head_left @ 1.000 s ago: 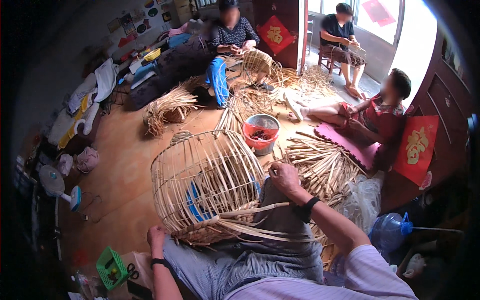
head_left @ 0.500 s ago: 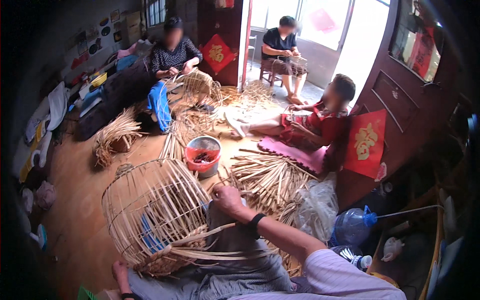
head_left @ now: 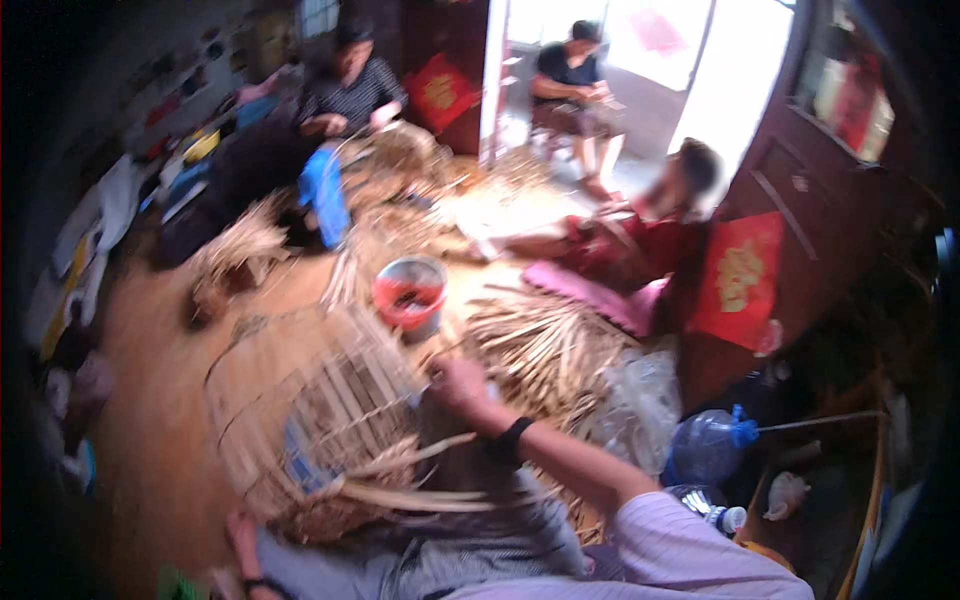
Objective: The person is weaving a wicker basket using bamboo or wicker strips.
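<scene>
A half-woven basket [head_left: 375, 395] of pale splints lies tilted across my lap, its open lattice toward the room and its braided edge near me. Several long loose strips [head_left: 420, 497] stick out from it to the right over my grey trousers. My right hand [head_left: 462, 390] is closed above my knee, to the right of the basket. Whatever its fingers hold is too blurred to make out. Low on the left, my left hand [head_left: 241, 535] rests beside the basket's near edge, its fingers smeared.
A red-lined bucket [head_left: 411, 295] stands beyond the basket. Cut sticks [head_left: 545, 345] fan over the floor, beside a clear plastic bag [head_left: 640, 410] and a large water jug [head_left: 708, 440]. Three other people sit farther off, two with strips in hand; a pink mat [head_left: 595, 297] lies near one.
The whole view has blurred and shifted slightly with head motion. My right hand stays above the knee, and my left remains by the basket.
</scene>
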The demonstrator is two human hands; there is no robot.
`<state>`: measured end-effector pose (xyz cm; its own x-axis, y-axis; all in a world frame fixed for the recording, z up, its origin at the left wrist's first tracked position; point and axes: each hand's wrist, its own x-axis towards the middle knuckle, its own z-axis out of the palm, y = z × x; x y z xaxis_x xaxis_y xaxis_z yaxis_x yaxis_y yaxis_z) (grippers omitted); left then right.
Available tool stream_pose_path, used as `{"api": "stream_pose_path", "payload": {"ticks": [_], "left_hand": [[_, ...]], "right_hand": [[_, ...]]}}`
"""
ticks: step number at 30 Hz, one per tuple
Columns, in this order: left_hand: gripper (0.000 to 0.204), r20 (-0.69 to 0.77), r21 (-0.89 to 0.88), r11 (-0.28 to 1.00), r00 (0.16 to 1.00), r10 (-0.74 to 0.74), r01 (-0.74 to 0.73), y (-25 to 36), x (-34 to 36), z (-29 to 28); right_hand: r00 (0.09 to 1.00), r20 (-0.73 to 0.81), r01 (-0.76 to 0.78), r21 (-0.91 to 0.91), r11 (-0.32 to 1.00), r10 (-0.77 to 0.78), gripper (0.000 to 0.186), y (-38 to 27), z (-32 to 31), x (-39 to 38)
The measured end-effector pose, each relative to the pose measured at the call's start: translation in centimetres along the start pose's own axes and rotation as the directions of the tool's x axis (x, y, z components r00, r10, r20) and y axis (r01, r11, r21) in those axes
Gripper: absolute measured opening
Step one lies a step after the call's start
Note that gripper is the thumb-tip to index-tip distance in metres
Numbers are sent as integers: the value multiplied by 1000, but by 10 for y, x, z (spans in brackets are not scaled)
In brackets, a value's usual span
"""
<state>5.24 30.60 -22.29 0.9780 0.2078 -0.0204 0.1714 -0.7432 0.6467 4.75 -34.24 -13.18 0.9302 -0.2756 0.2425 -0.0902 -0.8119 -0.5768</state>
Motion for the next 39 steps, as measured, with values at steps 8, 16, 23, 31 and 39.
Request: {"api": "stream_pose_path", "payload": {"ticks": [8,16,23,31,39], "left_hand": [[15,-277,-90,982,951,138,-168,78,-33,-19],[32,-267,33,854,819,508,-519,274,-139,-12],[43,94,26,655,654,751,-755,346,-144,21],[33,245,-187,762,722,647,-620,337,-131,46],[23,308,-316,764,700,644,-563,335,-116,42]], "right_hand": [[1000,22,-4,64,998,3,25,-1,-10,0],[998,57,18,-50,999,-15,27,-13,-27,-5],[925,-89,366,-50,929,-369,31,-48,-81,-19],[881,302,345,114,932,-363,43,-145,-64,-138],[873,305,249,392,885,-381,41,-127,-35,-150]]}}
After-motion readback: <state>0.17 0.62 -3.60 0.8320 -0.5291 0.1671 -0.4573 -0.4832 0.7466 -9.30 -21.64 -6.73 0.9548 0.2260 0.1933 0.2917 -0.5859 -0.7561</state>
